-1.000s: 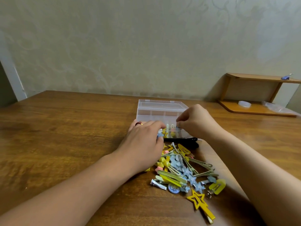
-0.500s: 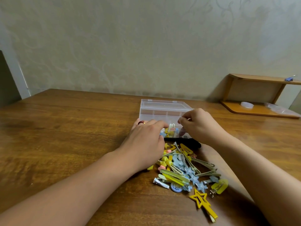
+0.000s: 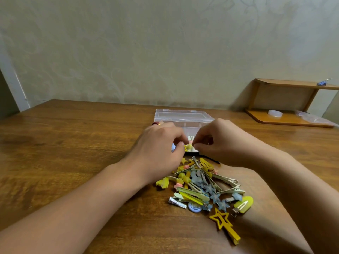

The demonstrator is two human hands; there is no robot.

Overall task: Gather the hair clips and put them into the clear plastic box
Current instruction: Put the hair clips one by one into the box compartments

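A clear plastic box (image 3: 183,116) stands on the wooden table (image 3: 73,143) in front of me. Several clips show inside its near part, between my hands. My left hand (image 3: 161,149), with a ring on it, has its fingers curled at the box's near left corner, and a bluish clip (image 3: 173,147) peeks from under them. My right hand (image 3: 220,142) pinches at a small yellow and pink clip (image 3: 189,146) at the box's front. A pile of yellow, blue and metal hair clips (image 3: 201,186) lies just nearer, with a yellow star clip (image 3: 223,222) at its near edge.
A dark item (image 3: 211,159) lies under the box's front edge, partly hidden by my right hand. A low wooden shelf (image 3: 286,121) stands at the back right with a small white disc (image 3: 274,113) and a plastic bag on it. A wall closes the table's far side.
Both hands have drawn closer together at the box's front, fingertips almost meeting over the small clips there. The pile has not moved.
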